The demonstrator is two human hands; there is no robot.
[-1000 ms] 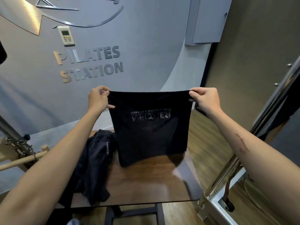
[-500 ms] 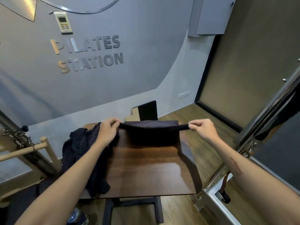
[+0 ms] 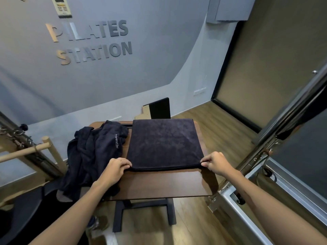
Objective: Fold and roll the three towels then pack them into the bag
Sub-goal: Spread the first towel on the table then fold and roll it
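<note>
A dark navy towel [image 3: 164,142] lies folded flat on the brown wooden table [image 3: 164,184], its near edge facing me. My left hand [image 3: 116,169] pinches the towel's near left corner. The near right corner is pinched by my right hand [image 3: 216,162]. A crumpled heap of dark towels [image 3: 93,152] with the white words "powered by" lies on the table's left side and hangs over its edge. No bag can be picked out in view.
The table stands on a dark metal leg frame [image 3: 143,211]. A metal pilates frame [image 3: 276,138] rises close on the right. A wooden bar [image 3: 24,151] sticks out at the left. A dark board [image 3: 159,108] leans on the grey wall behind the table.
A second ago I held the towel up in the air by its top corners. I lowered it, laid it over the table and drew the held edge toward me.
</note>
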